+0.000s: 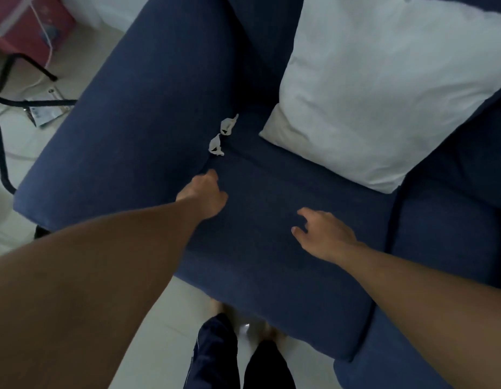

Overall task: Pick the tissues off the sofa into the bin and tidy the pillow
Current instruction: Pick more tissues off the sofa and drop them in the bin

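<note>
Two crumpled white tissues lie in the crease between the armrest and the seat of the dark blue sofa (271, 276): one tissue (216, 146) nearer me, the other tissue (228, 125) just behind it. My left hand (207, 195) hovers over the seat a short way in front of the nearer tissue, fingers curled loosely, holding nothing. My right hand (325, 234) is over the middle of the seat with fingers spread and empty. A large white pillow (384, 88) leans tilted against the sofa back at the right. No bin is in view.
The wide sofa armrest (125, 113) runs along the left. Beyond it on the pale floor stand black metal legs (7, 88), a red box (33, 26) and a small paper packet (44, 112). My legs and bare feet (238, 346) stand at the sofa's front edge.
</note>
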Motion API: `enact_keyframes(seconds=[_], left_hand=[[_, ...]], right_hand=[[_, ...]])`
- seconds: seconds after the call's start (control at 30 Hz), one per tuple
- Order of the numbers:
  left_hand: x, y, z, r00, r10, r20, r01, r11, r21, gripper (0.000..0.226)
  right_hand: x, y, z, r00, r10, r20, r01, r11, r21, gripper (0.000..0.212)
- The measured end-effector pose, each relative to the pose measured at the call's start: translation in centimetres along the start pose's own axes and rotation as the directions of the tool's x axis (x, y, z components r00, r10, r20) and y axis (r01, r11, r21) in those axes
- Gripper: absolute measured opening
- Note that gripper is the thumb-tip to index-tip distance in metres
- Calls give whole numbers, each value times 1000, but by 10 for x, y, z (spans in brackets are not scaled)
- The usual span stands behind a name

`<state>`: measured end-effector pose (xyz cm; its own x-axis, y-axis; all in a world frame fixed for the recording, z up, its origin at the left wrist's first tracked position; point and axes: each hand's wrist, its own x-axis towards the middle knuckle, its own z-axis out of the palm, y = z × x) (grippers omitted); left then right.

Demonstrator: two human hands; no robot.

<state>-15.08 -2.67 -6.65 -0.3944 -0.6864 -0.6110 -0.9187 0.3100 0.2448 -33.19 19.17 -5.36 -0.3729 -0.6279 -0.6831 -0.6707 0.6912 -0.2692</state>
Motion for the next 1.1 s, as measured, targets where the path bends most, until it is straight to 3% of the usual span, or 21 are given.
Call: enact_keyframes(seconds=[0.37, 0.57, 0.77, 0.9, 1.03, 1.1], left_hand=[[100, 16, -1, 988, 132, -85, -135, 990, -34, 55], [119, 7, 11, 995, 85, -59, -87, 996, -30, 67], [103, -10, 21, 974, 139, -176, -164, 978, -131, 28], [82, -26, 33, 935, 252, -250, -297, 940, -165, 10], [63, -46, 46, 924, 292, -247, -347, 913, -216, 8], [57, -53, 51, 917, 306, -254, -363, 905, -221, 9]], right_hand=[[66, -43, -8, 979, -22, -202, 49, 990, 131, 33], [117, -89, -26, 958, -67, -279, 110, 984, 142, 28], [188, -144, -49, 930, -143, -338, 201, 969, 144, 30], [231, -177, -58, 952, -87, -294, 150, 968, 200, 33], [253, -199, -53, 984, -93, -153, 121, 975, 187, 55], [258, -205, -47, 997, -29, -71, 43, 981, 192, 67]])
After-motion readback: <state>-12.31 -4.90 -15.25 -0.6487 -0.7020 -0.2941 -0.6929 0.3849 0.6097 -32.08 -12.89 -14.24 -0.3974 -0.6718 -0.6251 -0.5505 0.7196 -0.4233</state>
